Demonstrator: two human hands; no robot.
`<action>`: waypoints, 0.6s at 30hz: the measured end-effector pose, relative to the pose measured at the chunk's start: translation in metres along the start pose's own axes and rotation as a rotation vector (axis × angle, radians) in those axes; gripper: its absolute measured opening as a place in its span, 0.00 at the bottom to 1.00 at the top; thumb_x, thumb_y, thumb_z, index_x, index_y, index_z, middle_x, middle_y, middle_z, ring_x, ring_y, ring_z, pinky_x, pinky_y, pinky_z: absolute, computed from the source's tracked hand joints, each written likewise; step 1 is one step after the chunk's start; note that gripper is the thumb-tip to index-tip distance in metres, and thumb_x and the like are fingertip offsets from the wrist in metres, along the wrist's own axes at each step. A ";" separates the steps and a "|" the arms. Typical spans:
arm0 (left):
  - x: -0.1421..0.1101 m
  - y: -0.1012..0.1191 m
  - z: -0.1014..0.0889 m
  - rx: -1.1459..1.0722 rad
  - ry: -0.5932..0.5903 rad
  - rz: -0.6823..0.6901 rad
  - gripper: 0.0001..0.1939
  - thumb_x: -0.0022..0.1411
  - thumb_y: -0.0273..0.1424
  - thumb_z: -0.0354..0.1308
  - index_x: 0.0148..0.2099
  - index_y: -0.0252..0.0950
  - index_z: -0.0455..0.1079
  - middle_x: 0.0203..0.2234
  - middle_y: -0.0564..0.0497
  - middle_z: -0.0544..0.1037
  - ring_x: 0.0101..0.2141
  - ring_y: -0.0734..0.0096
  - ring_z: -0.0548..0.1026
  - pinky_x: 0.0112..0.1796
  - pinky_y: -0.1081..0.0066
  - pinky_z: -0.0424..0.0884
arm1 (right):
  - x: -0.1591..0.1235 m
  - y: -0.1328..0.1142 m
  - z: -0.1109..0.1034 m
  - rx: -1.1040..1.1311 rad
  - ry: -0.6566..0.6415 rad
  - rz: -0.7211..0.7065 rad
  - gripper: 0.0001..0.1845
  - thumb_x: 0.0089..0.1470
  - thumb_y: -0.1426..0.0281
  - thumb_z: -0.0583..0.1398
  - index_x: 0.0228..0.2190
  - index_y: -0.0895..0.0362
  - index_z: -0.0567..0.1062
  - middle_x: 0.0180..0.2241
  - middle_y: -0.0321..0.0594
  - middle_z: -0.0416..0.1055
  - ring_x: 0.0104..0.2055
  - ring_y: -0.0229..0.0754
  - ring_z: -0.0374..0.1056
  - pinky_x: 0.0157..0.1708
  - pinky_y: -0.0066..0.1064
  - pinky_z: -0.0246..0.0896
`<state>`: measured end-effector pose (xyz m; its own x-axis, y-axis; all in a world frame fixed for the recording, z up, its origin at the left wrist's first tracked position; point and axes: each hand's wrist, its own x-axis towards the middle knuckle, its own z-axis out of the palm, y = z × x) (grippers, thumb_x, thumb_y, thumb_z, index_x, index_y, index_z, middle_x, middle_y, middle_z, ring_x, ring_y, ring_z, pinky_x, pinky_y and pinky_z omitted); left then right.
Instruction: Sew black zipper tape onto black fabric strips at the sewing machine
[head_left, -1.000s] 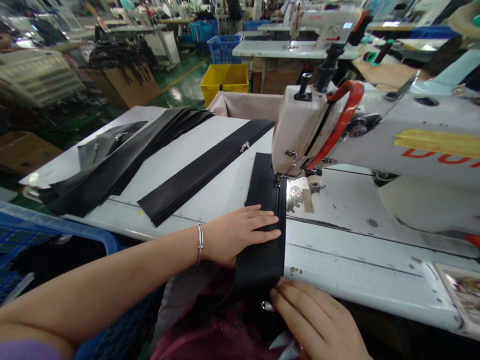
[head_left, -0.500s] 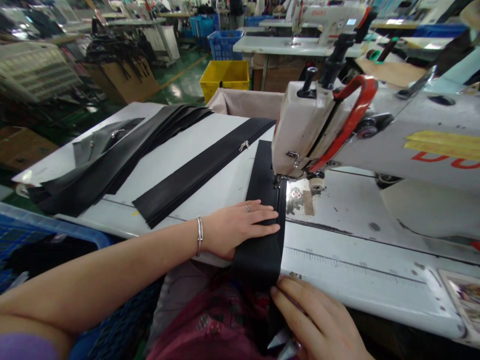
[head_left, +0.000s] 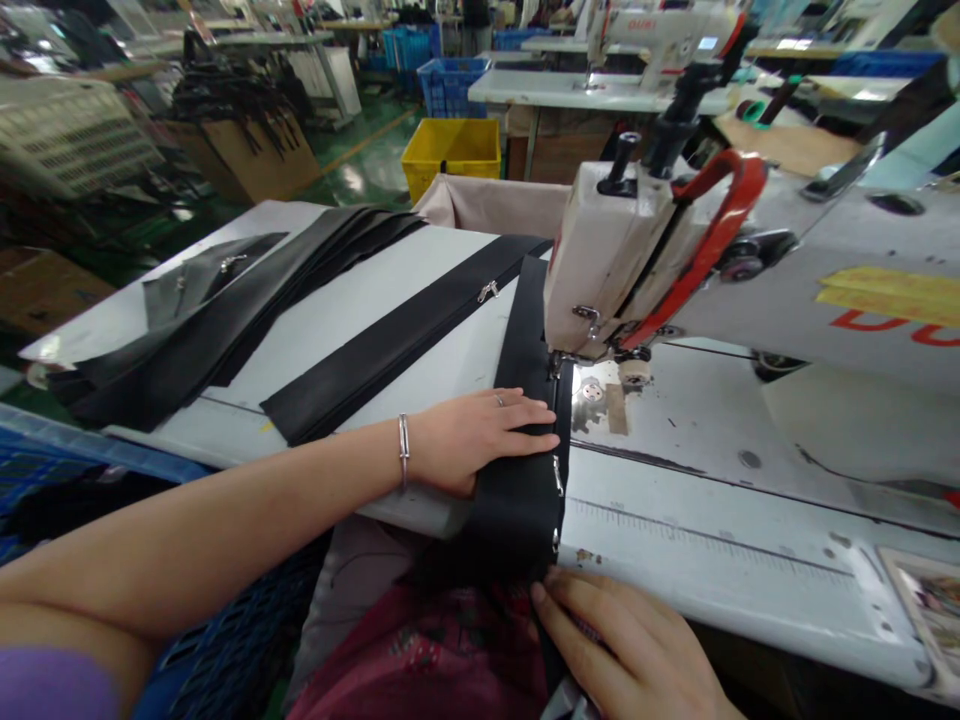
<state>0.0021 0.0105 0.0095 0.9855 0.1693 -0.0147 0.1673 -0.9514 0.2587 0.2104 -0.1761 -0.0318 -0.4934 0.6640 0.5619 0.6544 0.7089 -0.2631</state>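
Basically, left to right: left hand [head_left: 480,437] lies flat, fingers spread, pressing the black strip [head_left: 525,440] onto the table [head_left: 675,520], nothing grasped. Strip runs from the near edge up under the presser foot [head_left: 559,362]. Right hand [head_left: 630,650] pinches its near end at the table edge. Best kept taut, zipper edge [head_left: 559,480] straight, fingertips clear of the needle.

Matt black cloth strip [head_left: 525,490] with metal zipper lies on smooth, scuffed table [head_left: 712,520].
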 end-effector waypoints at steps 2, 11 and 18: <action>0.001 -0.003 -0.001 0.014 -0.007 -0.007 0.41 0.48 0.29 0.61 0.65 0.31 0.54 0.63 0.37 0.56 0.62 0.52 0.55 0.63 0.53 0.47 | 0.000 0.000 0.000 0.010 -0.006 0.009 0.16 0.63 0.74 0.50 0.45 0.57 0.75 0.39 0.42 0.77 0.41 0.39 0.73 0.45 0.27 0.68; 0.011 -0.022 -0.001 0.000 0.054 -0.001 0.37 0.54 0.33 0.58 0.64 0.30 0.54 0.61 0.38 0.59 0.62 0.57 0.56 0.63 0.57 0.47 | -0.002 -0.001 0.004 0.008 -0.011 0.010 0.18 0.63 0.75 0.48 0.46 0.57 0.75 0.40 0.43 0.76 0.41 0.38 0.72 0.45 0.28 0.67; -0.035 0.070 0.023 -0.246 0.530 -0.748 0.20 0.60 0.30 0.54 0.55 0.31 0.63 0.44 0.41 0.74 0.42 0.62 0.72 0.46 0.62 0.68 | 0.000 0.001 0.000 0.035 -0.051 -0.023 0.18 0.63 0.75 0.48 0.45 0.60 0.75 0.41 0.44 0.75 0.45 0.41 0.70 0.46 0.31 0.68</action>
<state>-0.0199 -0.0677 0.0061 0.4730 0.8654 0.1656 0.6797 -0.4780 0.5564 0.2108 -0.1757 -0.0325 -0.5374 0.6578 0.5277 0.6222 0.7317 -0.2784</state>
